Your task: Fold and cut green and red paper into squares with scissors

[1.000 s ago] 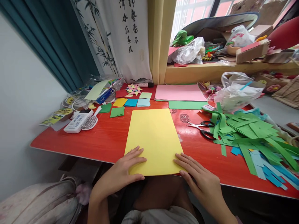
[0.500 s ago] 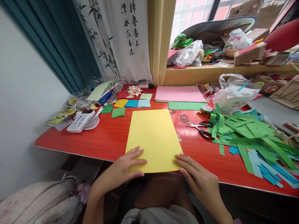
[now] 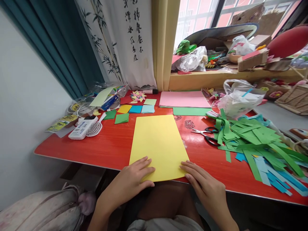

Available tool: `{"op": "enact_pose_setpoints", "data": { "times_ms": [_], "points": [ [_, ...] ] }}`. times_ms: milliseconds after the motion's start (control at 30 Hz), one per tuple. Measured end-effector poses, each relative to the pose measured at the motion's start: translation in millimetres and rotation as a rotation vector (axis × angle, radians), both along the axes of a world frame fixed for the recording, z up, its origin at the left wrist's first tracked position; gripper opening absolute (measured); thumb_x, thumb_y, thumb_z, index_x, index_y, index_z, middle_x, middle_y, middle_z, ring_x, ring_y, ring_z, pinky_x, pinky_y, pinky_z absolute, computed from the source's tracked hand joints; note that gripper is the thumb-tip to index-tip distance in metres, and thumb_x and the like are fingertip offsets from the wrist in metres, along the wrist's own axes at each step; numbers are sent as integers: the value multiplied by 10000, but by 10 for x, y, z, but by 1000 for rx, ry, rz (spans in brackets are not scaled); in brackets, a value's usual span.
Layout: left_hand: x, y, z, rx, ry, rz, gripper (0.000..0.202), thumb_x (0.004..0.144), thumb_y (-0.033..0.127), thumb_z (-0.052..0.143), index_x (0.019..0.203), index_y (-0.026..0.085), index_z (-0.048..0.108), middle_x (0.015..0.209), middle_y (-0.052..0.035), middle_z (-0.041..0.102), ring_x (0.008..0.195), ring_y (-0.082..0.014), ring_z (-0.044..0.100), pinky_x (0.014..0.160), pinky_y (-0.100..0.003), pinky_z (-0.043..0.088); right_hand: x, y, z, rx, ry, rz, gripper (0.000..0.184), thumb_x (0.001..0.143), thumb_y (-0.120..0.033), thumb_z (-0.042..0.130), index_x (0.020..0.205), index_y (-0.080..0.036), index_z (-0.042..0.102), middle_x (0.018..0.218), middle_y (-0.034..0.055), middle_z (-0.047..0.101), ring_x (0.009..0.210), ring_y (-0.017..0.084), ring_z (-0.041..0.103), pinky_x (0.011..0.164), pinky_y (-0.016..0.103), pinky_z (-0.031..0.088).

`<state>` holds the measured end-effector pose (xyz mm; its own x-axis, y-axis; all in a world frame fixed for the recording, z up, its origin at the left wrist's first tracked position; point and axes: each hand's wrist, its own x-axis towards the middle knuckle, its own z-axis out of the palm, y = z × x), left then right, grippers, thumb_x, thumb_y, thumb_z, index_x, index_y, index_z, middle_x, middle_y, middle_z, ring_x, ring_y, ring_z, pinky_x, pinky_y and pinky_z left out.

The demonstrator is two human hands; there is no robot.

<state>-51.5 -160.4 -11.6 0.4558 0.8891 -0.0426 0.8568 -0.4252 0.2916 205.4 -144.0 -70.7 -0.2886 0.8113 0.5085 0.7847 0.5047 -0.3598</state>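
A yellow sheet of paper (image 3: pixel 156 141) lies flat at the front edge of the red table (image 3: pixel 106 144). My left hand (image 3: pixel 136 176) rests on its near left corner, fingers stretched out and a little apart. On the near right corner lie the fingertips of my right hand (image 3: pixel 203 178), the fingers extended and the thumb below the sheet's edge. Neither hand grips anything. Scissors with black handles (image 3: pixel 208 135) lie with blades apart to the right of the sheet.
Green paper strips (image 3: pixel 252 134) and blue strips (image 3: pixel 276 179) heap up at the right. Behind are pink sheets (image 3: pixel 184 98) over a green sheet (image 3: pixel 192 111). Small green squares (image 3: pixel 122 118), a hairbrush (image 3: pixel 94 129) and a white box-like object (image 3: pixel 81 127) lie left. A plastic bag (image 3: pixel 240 99) stands back right.
My left hand has slid slightly to the right over the yellow sheet. My right hand stays at the near right corner. The camera view has tilted up slightly.
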Motion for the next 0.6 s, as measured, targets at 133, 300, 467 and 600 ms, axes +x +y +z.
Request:
{"op": "enact_pose_setpoints", "data": {
  "times_ms": [133, 300, 467, 600],
  "points": [
    [-28, 28, 10, -5, -29, -16, 368, 847, 380, 545, 1167, 211, 613, 1352, -76, 510, 1295, -229, 418, 1023, -382, 439, 2, -2, 4, -4, -5, 11, 258, 931, -319, 435, 1063, -293, 654, 1143, -78, 659, 1073, 157, 619, 749, 258, 560],
    [-47, 30, 2, -24, -80, -20, 365, 850, 367, 544, 1176, 219, 616, 1360, -70, 501, 1300, -225, 411, 1044, -361, 417, 41, 8, -32, 11, -48, 55, 250, 914, -293, 468, 1091, -285, 644, 1165, -63, 649, 1100, 167, 604, 787, 273, 558],
    [-50, 32, 6, -54, -63, -28, 372, 874, 368, 502, 1196, 213, 605, 1380, -66, 478, 1321, -210, 381, 1060, -350, 396, 31, 5, -4, 5, -57, 76, 249, 906, -288, 476, 1084, -277, 650, 1168, -44, 649, 1108, 183, 599, 808, 302, 556],
    [-55, 30, 18, -90, -64, -20, 372, 886, 353, 485, 1209, 208, 597, 1389, -67, 467, 1327, -206, 372, 1074, -356, 376, 17, -3, 38, 19, -92, 94, 240, 883, -330, 524, 1077, -275, 653, 1182, -37, 642, 1110, 197, 598, 769, 304, 567]
  ]
}}
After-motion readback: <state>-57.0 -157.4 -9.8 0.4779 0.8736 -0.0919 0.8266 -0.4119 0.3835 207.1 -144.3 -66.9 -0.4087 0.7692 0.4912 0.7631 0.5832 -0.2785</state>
